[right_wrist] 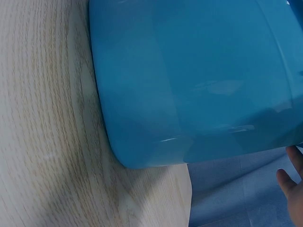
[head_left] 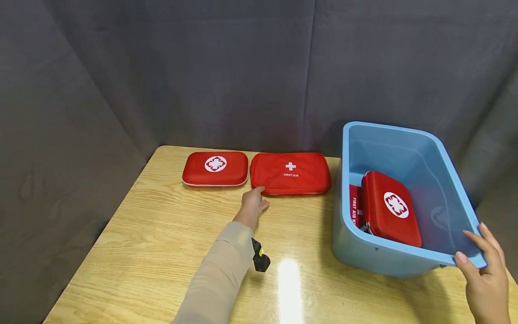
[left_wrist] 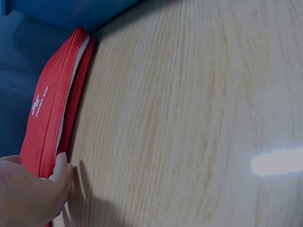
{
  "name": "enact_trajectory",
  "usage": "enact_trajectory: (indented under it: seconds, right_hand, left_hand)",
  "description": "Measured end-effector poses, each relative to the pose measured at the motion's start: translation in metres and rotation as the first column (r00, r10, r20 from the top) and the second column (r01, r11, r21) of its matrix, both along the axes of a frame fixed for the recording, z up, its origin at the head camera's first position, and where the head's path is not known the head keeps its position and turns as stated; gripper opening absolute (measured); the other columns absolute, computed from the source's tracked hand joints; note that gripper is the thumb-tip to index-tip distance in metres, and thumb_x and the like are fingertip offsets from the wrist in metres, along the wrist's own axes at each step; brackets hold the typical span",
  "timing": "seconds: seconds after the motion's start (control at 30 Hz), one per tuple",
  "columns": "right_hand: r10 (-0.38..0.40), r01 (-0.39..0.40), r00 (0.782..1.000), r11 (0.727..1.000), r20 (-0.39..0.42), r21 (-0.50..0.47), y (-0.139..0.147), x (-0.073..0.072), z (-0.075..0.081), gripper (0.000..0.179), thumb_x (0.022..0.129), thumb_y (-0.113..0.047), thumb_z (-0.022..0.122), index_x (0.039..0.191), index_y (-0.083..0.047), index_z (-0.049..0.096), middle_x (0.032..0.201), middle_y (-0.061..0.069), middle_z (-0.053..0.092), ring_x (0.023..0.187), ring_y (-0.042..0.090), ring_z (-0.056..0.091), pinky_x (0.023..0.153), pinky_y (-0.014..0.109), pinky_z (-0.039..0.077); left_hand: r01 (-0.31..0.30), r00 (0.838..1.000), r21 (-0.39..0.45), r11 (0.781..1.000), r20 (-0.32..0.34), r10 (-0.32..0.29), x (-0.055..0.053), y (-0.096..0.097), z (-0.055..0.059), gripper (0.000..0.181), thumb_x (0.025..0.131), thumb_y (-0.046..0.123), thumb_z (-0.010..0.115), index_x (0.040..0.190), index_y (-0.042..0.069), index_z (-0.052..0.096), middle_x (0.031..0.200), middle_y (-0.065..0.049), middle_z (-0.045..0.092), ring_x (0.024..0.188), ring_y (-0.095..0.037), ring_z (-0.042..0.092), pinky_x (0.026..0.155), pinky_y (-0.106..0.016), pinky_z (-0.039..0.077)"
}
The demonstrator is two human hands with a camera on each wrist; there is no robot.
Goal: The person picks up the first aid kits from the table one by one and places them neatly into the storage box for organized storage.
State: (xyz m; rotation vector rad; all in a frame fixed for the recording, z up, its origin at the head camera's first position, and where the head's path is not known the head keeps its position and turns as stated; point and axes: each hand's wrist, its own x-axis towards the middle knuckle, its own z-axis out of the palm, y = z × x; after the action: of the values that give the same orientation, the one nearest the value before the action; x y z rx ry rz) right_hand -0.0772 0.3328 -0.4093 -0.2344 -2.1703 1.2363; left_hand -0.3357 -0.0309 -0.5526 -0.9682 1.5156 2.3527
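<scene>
A flat red first aid pouch (head_left: 290,174) with a white cross lies on the table. At its front left corner is my left hand (head_left: 252,204), thumb at the top edge and the other fingers just in front. The left wrist view shows those fingers (left_wrist: 60,172) fairly straight along the zipped side of the pouch (left_wrist: 52,104). My right hand (head_left: 487,270) grips the near right corner of a blue plastic bin (head_left: 404,256), thumb outside and fingers over the rim. Inside the bin, a red hard case (head_left: 390,209) leans beside a red first aid kit (head_left: 355,204).
Left of the pouch, another red hard case (head_left: 216,168) with a white emblem lies flat. The wooden table (head_left: 162,234) ends at a grey curtain (head_left: 226,76) behind. A black wrist camera (head_left: 260,257) sits on my left sleeve.
</scene>
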Motion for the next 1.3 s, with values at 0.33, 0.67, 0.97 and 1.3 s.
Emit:
enact_trajectory:
  seconds: [0.33,0.67,0.97,1.3]
  right_hand:
    - [0.000,0.000,1.000,1.000,0.005,-0.001,0.000,-0.001,0.000,0.044,0.079,0.010,0.047,0.121,-0.003,0.047,0.136,0.000,0.029,0.119,0.008,0.024,0.095,0.014,0.016]
    - [0.000,0.000,1.000,1.000,-0.001,-0.008,-0.002,0.000,0.000,0.044,0.079,0.010,0.047,0.121,-0.002,0.047,0.136,0.000,0.029,0.119,0.009,0.024,0.093,0.011,0.017]
    - [0.015,-0.015,1.000,1.000,-0.023,-0.015,-0.002,0.000,0.001,0.044,0.079,0.012,0.046,0.120,-0.002,0.048,0.136,0.002,0.030,0.119,0.010,0.025,0.091,0.008,0.020]
    - [0.037,-0.038,0.997,0.999,-0.064,-0.010,-0.001,-0.001,-0.001,0.044,0.077,0.013,0.045,0.119,0.000,0.049,0.135,0.003,0.031,0.119,0.011,0.025,0.092,0.009,0.019]
  left_hand:
    - [0.029,0.998,-0.004,1.000,-0.051,-0.029,-0.010,0.004,-0.007,0.070,0.076,0.028,0.065,0.127,-0.006,0.031,0.118,-0.034,0.038,0.096,-0.044,0.049,0.069,-0.037,0.048]
    - [0.009,1.000,0.028,1.000,-0.017,-0.008,-0.032,0.004,-0.036,0.068,0.080,0.026,0.060,0.133,0.002,0.024,0.133,-0.024,0.027,0.112,-0.041,0.036,0.076,-0.046,0.044]
    - [0.033,0.999,-0.067,0.997,0.009,-0.033,-0.009,0.008,0.002,0.069,0.078,0.028,0.063,0.131,0.000,0.028,0.131,-0.020,0.033,0.108,-0.039,0.043,0.072,-0.044,0.046]
    - [0.201,0.979,-0.455,0.868,0.117,-0.165,0.048,0.009,0.090,0.043,0.087,0.032,0.048,0.111,-0.004,0.050,0.102,-0.016,0.057,0.080,-0.026,0.060,0.071,-0.032,0.047]
